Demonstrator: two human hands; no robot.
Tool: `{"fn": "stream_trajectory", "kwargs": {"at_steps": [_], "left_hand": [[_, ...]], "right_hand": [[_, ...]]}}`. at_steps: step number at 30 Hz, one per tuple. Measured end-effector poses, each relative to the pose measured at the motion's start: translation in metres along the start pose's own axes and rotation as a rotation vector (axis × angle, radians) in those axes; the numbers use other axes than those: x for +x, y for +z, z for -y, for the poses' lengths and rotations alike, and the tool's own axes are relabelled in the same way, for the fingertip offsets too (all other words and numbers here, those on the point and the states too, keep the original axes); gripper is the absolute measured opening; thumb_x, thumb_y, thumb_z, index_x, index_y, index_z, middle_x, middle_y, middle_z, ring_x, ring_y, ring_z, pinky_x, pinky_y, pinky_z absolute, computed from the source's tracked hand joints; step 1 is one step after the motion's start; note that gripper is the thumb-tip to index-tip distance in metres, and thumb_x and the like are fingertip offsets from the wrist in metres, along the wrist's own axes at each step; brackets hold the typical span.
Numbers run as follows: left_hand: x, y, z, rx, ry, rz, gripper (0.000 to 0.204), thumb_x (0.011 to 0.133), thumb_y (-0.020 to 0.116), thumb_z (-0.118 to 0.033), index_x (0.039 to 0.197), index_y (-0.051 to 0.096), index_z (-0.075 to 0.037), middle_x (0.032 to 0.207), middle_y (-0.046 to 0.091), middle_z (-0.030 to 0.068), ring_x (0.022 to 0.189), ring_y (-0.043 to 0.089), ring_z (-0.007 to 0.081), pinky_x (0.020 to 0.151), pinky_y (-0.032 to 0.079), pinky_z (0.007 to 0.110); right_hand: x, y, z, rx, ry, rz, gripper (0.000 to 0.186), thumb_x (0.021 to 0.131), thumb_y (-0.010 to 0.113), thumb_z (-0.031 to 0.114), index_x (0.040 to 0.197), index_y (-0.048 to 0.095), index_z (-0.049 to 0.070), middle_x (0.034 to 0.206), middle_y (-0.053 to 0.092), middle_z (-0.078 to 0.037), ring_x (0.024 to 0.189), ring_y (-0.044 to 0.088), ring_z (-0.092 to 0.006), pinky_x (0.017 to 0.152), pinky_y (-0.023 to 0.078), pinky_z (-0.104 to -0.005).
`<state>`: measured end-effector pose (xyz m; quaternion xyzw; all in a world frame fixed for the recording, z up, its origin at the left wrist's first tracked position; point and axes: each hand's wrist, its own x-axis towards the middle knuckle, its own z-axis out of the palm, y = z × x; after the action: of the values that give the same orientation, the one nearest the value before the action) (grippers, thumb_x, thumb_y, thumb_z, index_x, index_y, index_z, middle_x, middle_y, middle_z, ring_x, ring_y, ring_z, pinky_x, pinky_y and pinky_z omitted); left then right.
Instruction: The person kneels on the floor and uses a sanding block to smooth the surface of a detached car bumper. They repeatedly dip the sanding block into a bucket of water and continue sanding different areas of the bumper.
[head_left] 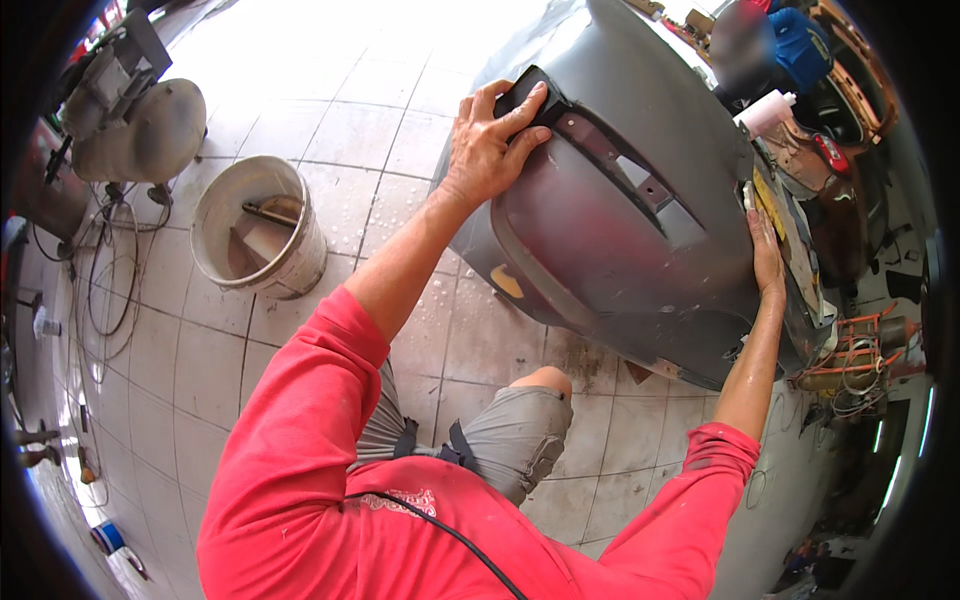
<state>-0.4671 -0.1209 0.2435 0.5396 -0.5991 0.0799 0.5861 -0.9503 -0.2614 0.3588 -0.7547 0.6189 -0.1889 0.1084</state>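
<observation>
Bumper (640, 285): grey, with a dull reddish area in its middle, ahead of me and right of centre, between my two hands.
My left hand (490, 145): on the bumper's far left part, fingers slightly apart over a dark piece (537, 85); I can't tell whether they clamp it or only press on it.
My right hand (766, 260): laid along the bumper's right edge, fingers stretched out close together; whether they grip the edge, I can't tell.
Slot (598, 147): long, in the bumper, running from near my left fingertips toward the right.
Yellowish patch (507, 281): low on the bumper's left end.
Bucket (312, 255): upright on the tiled floor (330, 125), left of my left forearm, well apart from the bumper.
White spots: scattered over tiles between bucket and bumper.
Bottle (768, 112): pale, beyond the bumper.
</observation>
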Motion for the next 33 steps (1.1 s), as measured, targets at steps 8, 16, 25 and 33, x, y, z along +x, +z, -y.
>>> {"fn": "stream_trajectory", "kwargs": {"at_steps": [8,16,25,33], "left_hand": [[-0.102,-0.003,0.027,0.023,-0.069,-0.017,0.052,0.093,0.079,-0.027,0.144,0.071,-0.017,0.139,0.059,0.024,0.124,0.056,0.041,0.109,0.043,0.05],[-0.084,-0.012,0.039,0.027,0.031,0.009,0.049,0.091,0.079,-0.027,0.14,0.074,-0.023,0.141,0.061,0.0229,0.123,0.058,0.0399,0.106,0.046,0.05],[0.036,-0.002,0.018,0.022,0.239,0.032,0.054,0.09,0.078,-0.017,0.143,0.071,-0.018,0.146,0.059,0.0242,0.128,0.056,0.0434,0.11,0.045,0.05],[-0.076,-0.005,0.039,0.006,0.102,-0.002,0.053,0.092,0.078,-0.019,0.144,0.07,-0.018,0.145,0.059,0.0237,0.128,0.057,0.04,0.11,0.043,0.05]], "right_hand": [[-0.001,-0.005,0.001,-0.048,0.013,-0.023,0.109,0.102,0.037,0.082,0.167,0.026,-0.005,0.176,0.025,-0.022,0.166,0.012,-0.0317,0.134,0.003,-0.0409],[0.001,-0.003,-0.007,-0.063,-0.004,-0.018,0.109,0.102,0.035,0.083,0.167,0.027,-0.004,0.176,0.024,-0.022,0.166,0.012,-0.0318,0.134,0.003,-0.0411],[0.002,0.002,-0.007,-0.024,-0.028,-0.01,0.108,0.102,0.036,0.082,0.167,0.029,-0.004,0.176,0.027,-0.022,0.166,0.013,-0.0335,0.134,0.004,-0.0403],[-0.003,-0.005,0.001,-0.05,0.028,-0.05,0.108,0.102,0.036,0.082,0.167,0.029,-0.004,0.176,0.026,-0.022,0.166,0.012,-0.0319,0.134,0.004,-0.0397]]}}
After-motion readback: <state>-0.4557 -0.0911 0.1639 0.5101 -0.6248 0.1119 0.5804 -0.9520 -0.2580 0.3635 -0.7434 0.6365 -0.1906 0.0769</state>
